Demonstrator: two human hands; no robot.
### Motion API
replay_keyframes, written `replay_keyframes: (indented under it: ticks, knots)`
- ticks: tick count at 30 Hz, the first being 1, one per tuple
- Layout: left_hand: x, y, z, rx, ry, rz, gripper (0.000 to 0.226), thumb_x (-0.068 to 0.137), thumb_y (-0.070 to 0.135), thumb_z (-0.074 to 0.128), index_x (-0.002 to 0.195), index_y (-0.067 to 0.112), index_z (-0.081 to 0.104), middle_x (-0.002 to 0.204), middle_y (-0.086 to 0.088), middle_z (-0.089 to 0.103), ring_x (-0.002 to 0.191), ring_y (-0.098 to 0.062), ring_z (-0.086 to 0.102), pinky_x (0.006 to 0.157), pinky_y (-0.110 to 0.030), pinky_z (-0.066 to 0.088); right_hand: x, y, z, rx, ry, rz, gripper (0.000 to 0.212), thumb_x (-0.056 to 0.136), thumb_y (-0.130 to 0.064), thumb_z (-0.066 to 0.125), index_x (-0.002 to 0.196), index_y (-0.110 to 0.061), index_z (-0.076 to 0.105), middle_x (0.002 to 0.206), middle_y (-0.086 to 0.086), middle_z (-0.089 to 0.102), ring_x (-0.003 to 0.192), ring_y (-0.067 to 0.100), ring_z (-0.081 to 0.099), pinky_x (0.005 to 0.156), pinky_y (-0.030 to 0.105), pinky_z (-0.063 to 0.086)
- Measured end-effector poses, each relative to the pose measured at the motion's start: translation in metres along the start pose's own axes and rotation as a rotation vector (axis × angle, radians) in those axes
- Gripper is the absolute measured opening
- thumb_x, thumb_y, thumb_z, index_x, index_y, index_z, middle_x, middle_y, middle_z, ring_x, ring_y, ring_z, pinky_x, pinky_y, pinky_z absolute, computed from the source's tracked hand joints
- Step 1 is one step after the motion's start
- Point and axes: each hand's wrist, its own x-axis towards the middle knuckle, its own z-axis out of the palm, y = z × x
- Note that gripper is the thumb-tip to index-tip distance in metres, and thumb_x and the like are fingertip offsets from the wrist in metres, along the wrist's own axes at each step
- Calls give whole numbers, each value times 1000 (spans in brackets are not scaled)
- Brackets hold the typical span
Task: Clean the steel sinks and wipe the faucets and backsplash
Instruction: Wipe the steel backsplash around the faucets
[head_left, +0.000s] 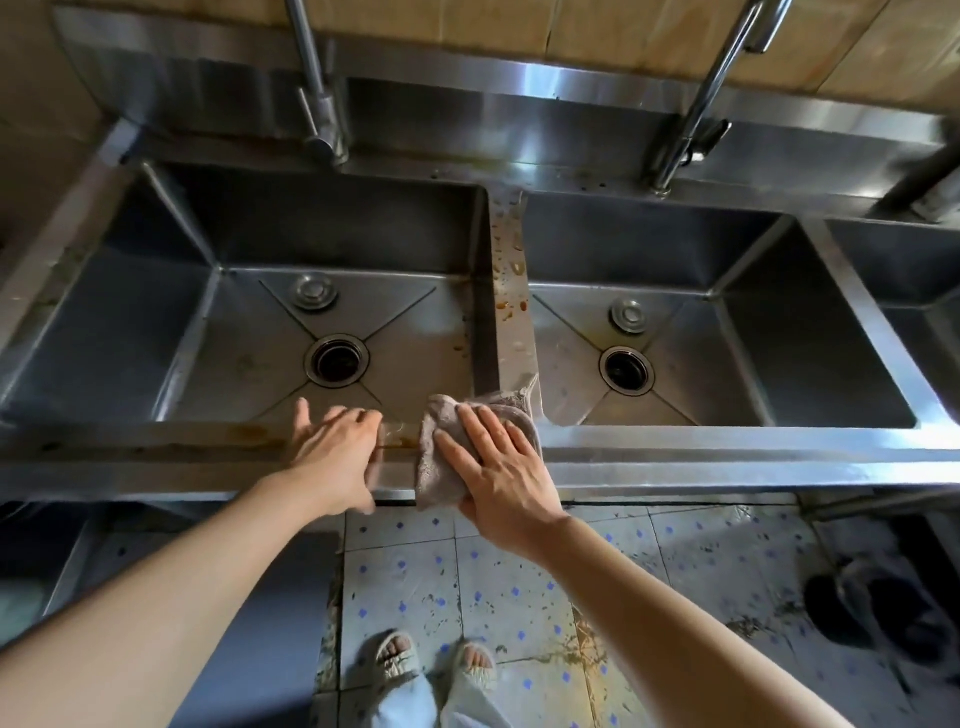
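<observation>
A grey-brown cloth (441, 462) lies on the steel front rim (727, 447) where the divider (511, 291) between the left sink (249, 338) and the middle sink (691, 358) meets it. My right hand (498, 467) presses flat on the cloth with straight, spread fingers. My left hand (332, 457) rests beside it on the rim with fingers extended, holding nothing. Brown stains mark the divider and the rim. Two faucets, the left faucet (317, 98) and the right faucet (701, 114), rise in front of the steel backsplash (519, 109).
A third sink (904, 270) shows at the far right. Each of the two main basins has a drain and a round plug. Below, a patterned tile floor (675, 561) is dirty; my sandalled feet and a dark pair of slippers (878, 608) stand on it.
</observation>
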Motion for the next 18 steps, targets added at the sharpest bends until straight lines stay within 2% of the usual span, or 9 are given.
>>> replay_keyframes:
  ticks: [3, 8, 12, 14, 16, 18]
  knots:
    - [-1, -8, 2, -2, 11, -49, 90, 61, 52, 79, 136, 27, 35, 136, 8, 49, 129, -18, 41, 114, -51, 11, -17, 23, -6, -21, 3, -13, 73, 76, -46, 59, 143, -24, 40, 151, 12, 36, 138, 32, 35, 111, 49, 29]
    - [-2, -3, 5, -4, 20, -97, 89, 61, 51, 80, 136, 32, 36, 135, 9, 50, 129, -16, 41, 115, -48, 11, -66, 94, -14, -103, -1, 87, 67, 84, -54, 37, 143, -23, 38, 149, 14, 38, 136, 34, 39, 108, 53, 35]
    - [-3, -5, 5, -48, 47, -105, 88, 60, 50, 81, 134, 32, 37, 130, 5, 53, 126, -17, 44, 115, -46, 10, -64, 88, -10, -68, 17, 93, 64, 85, -46, 43, 143, -20, 38, 151, 11, 35, 139, 32, 33, 115, 47, 26]
    - [-4, -6, 5, -75, 44, -87, 96, 60, 50, 81, 139, 28, 31, 133, 4, 51, 127, -18, 43, 115, -44, 9, -55, 74, -7, -53, 28, 64, 67, 82, -42, 51, 143, -19, 38, 153, 10, 32, 141, 30, 29, 114, 45, 21]
    - [-6, -11, 7, -116, 37, -88, 110, 60, 48, 82, 147, 25, 18, 141, 2, 45, 133, -19, 38, 116, -45, 4, -43, 59, -5, -41, 22, 17, 70, 78, -41, 54, 143, -19, 39, 153, 9, 32, 141, 29, 30, 112, 44, 21]
    - [-10, -18, 8, -125, 54, -114, 114, 60, 46, 83, 148, 23, 15, 148, 1, 37, 140, -19, 28, 116, -48, -1, -27, 40, -5, -30, 8, -25, 71, 77, -42, 57, 143, -19, 40, 152, 8, 33, 140, 29, 32, 113, 45, 26]
